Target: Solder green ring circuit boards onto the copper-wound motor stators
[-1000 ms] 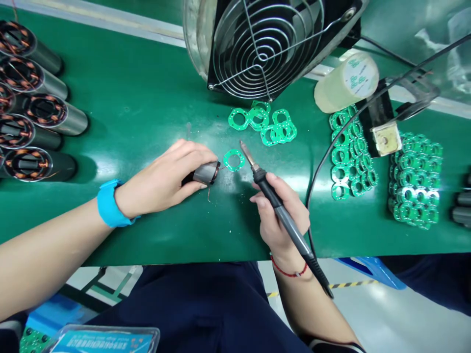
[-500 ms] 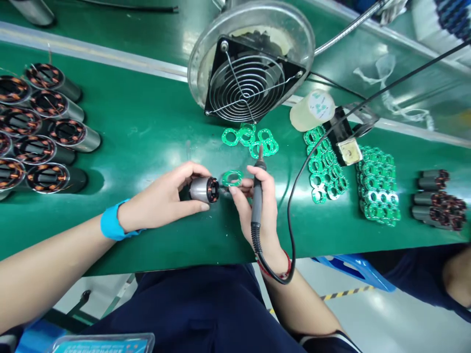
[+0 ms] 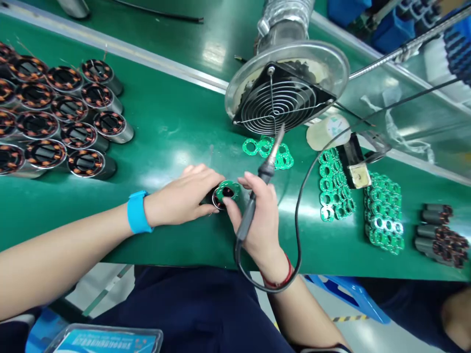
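Note:
My left hand (image 3: pixel 184 196) is closed round a small metal stator (image 3: pixel 212 197) lying on the green mat (image 3: pixel 165 127). A green ring-shaped circuit board (image 3: pixel 227 189) sits against the stator's open end, pinched there by the fingertips of my right hand (image 3: pixel 259 215). That same hand also grips a black soldering iron (image 3: pixel 257 189), its tip pointing up and away toward the fan. The iron's black cable (image 3: pixel 300 215) loops down past my wrist.
A round extraction fan (image 3: pixel 285 98) stands behind the hands. Several copper-wound stators (image 3: pixel 55 117) are stacked at the left. Loose green ring boards (image 3: pixel 268 147) lie under the fan; larger piles (image 3: pixel 382 215) lie right, beside a soldering stand (image 3: pixel 355 159), a tape roll (image 3: pixel 327 130) and more stators (image 3: pixel 439 233).
My right hand lifted the green ring board off the mat and set it against the stator's end. The iron swung upright, tip away. The view pulled back and shifted.

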Available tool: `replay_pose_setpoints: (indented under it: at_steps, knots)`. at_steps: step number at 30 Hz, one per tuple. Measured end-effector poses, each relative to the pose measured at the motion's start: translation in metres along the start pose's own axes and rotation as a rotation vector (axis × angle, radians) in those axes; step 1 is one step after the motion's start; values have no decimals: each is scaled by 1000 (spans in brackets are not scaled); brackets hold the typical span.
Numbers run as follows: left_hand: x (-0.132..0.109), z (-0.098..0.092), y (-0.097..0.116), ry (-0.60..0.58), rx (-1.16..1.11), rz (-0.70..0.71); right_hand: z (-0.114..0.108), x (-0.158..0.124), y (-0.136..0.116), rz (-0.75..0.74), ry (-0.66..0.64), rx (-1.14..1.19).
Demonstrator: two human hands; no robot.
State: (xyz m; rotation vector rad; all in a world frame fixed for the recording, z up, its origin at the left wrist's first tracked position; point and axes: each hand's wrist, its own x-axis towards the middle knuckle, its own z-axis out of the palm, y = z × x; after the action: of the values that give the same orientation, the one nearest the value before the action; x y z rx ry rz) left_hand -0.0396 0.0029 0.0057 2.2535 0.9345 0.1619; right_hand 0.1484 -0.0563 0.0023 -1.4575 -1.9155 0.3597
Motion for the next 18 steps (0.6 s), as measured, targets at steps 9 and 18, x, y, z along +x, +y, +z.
replay_pose_setpoints:
  at_steps: [9, 18]
  knots:
    - [-3, -16, -16, 15, -28, 70, -2, -8, 10, 26, -252, 175]
    - [10, -8, -6, 217, -489, -16, 0, -6, 19, -46, -253, 247]
